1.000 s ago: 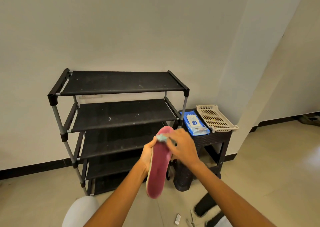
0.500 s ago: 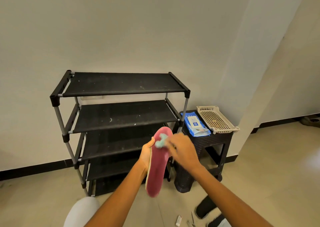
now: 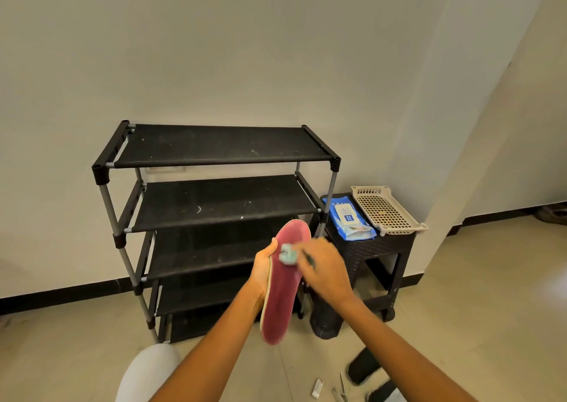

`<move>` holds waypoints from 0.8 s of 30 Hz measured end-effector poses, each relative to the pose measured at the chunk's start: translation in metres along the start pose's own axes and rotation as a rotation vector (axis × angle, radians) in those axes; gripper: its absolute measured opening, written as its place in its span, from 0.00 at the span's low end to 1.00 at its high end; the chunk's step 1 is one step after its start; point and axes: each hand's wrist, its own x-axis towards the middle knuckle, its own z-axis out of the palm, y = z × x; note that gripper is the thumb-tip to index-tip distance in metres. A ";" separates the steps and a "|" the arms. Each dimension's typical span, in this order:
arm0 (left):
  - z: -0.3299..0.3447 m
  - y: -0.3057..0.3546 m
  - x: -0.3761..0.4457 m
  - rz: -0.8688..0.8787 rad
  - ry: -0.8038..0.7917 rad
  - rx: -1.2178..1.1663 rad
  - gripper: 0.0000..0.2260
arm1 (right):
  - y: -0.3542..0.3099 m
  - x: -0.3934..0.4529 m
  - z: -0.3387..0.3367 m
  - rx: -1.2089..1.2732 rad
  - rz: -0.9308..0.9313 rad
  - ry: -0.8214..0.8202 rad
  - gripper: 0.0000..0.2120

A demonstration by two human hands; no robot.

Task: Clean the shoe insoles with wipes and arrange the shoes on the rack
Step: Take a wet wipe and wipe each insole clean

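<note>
A pink insole (image 3: 283, 294) stands nearly upright in front of me, toe end up. My left hand (image 3: 263, 266) grips its left edge at mid-length. My right hand (image 3: 325, 268) presses a crumpled pale green wipe (image 3: 287, 255) against the upper part of the insole. Behind them stands the black shoe rack (image 3: 214, 205), its shelves bare. A blue wipes pack (image 3: 350, 217) lies on a black stool (image 3: 395, 248) to the right of the rack.
A beige perforated tray (image 3: 387, 210) rests on the stool beside the wipes pack. A dark shoe (image 3: 362, 369) and small bits of litter (image 3: 317, 388) lie on the tiled floor at lower right. My knee in light cloth (image 3: 147, 371) shows at lower left.
My right hand has slid the wipe a short way down from near the insole's toe. The view has shifted slightly; the left hand keeps its hold.
</note>
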 end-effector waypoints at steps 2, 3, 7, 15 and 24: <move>0.010 -0.003 -0.003 0.023 -0.016 -0.013 0.24 | 0.002 0.021 -0.004 -0.006 0.218 0.102 0.11; 0.013 -0.003 -0.004 0.019 -0.014 -0.015 0.24 | 0.003 0.029 -0.004 -0.034 0.259 0.081 0.12; 0.015 0.005 -0.004 0.015 -0.035 -0.092 0.26 | -0.013 0.014 0.006 -0.094 -0.052 -0.065 0.11; 0.003 -0.002 0.002 0.012 0.007 -0.031 0.25 | 0.007 -0.001 0.004 -0.237 -0.330 -0.133 0.09; 0.004 0.011 0.000 0.035 0.009 -0.110 0.27 | -0.021 -0.006 0.012 -0.026 -0.091 -0.119 0.11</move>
